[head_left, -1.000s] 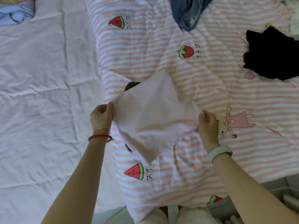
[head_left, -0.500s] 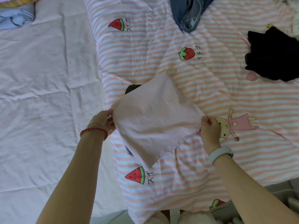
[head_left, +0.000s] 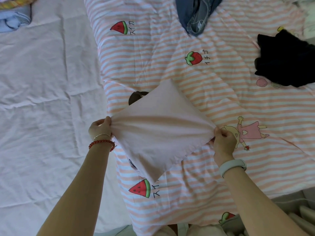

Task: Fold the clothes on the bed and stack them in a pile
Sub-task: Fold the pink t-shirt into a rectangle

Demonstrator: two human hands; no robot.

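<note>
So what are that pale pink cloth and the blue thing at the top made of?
The pale pink cloth looks like thin, matte cotton jersey: it puckers into fine creases where each hand pinches it. The blue thing looks like denim, going by its stiff folds and pale stitched seams.

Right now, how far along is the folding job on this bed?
Early to midway, I'd guess. Done: possibly the light blue clothes at the far left corner, though whether they are folded is unclear. In hand: the left hand and right hand pinch opposite corners of a pale pink garment, stretched taut. Left: the denim piece and the black garment lie crumpled.
</note>
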